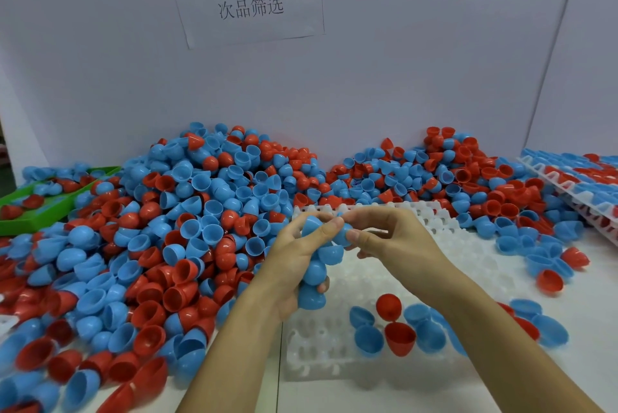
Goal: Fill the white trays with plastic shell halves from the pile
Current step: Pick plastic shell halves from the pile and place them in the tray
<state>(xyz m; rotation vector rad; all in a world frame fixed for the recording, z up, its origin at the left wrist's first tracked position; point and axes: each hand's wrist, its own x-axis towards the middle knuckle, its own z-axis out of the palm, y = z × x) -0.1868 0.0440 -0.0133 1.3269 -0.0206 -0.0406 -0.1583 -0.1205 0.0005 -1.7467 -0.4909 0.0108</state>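
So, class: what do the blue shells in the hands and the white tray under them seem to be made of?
Blue shells: likely thin hard plastic, smooth with soft shine, held by the left hand and right hand. White tray: probably moulded plastic, slightly see-through, with formed cups.

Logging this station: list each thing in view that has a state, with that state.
left hand: grips a stack of blue shells
right hand: pinches a blue shell
white tray: near cells mostly unfilled, a few loose halves lying on it
filled trays: stacked at right, holding shells
green tray: holds a few shells
pile: heaped, red and blue mixed
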